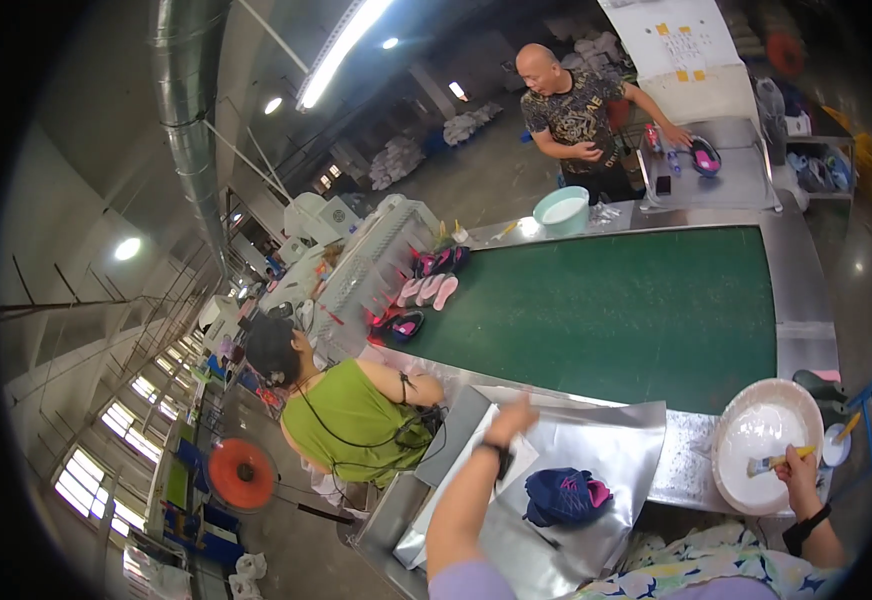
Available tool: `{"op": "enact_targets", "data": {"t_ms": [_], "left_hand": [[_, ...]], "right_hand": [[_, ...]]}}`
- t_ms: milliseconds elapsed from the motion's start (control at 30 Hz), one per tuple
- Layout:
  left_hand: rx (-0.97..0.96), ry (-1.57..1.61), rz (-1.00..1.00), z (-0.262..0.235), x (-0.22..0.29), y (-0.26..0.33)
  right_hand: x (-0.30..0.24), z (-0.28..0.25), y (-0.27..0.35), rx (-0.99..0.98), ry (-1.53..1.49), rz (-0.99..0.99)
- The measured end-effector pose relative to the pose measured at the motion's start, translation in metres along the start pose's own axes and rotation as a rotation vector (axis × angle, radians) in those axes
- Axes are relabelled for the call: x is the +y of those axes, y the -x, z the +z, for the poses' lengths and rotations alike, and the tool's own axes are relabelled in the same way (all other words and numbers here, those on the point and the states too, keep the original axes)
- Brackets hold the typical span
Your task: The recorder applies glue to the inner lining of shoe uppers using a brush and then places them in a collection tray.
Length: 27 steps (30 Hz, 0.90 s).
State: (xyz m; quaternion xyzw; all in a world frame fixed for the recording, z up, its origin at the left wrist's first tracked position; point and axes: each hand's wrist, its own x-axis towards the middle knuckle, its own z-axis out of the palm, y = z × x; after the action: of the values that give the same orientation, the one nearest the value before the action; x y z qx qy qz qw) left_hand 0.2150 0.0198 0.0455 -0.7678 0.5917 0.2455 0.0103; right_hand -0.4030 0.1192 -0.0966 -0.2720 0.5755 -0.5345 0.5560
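My right hand [799,474] is closed around the yellow handle of a paint brush [782,460], whose bristles are over the pinkish-white basin [724,440] of white liquid. My left hand [512,418] is stretched forward above the near edge of the green conveyor belt. Its fingers are smeared by motion, so their grip does not show. Below that arm, a dark blue shoe upper [561,497] with pink lining rests on the silver sheet [636,430] covering my worktable.
Pink soles [430,291] and dark shoes [440,262] sit at the left end of the green belt [606,310]. A person in green [356,420] works close on my left. Another person [581,115] stands across, touching a metal table [746,190]. A mint basin [562,211] stands beyond the belt.
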Motion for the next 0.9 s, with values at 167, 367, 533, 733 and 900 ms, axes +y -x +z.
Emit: {"op": "enact_targets", "data": {"t_ms": [167,367,533,733,900], "left_hand": [[0.469,0.333,-0.119,-0.124,0.103,-0.13],[0.412,0.308,-0.179,-0.13,0.163,-0.148],[0.391,0.169,-0.163,-0.125,0.152,-0.136],[0.43,0.293,0.086,-0.025,0.022,-0.087],[0.319,0.764,-0.332,0.122,-0.097,0.05]], "right_hand": [[-0.002,-0.01,0.018,0.077,-0.041,-0.053],[-0.005,-0.049,0.05,0.223,-0.058,0.026],[0.001,-0.079,0.046,0.191,-0.16,0.009],[0.011,-0.064,0.009,0.165,-0.133,0.116],[-0.017,-0.018,-0.011,-0.02,-0.09,0.133]]}}
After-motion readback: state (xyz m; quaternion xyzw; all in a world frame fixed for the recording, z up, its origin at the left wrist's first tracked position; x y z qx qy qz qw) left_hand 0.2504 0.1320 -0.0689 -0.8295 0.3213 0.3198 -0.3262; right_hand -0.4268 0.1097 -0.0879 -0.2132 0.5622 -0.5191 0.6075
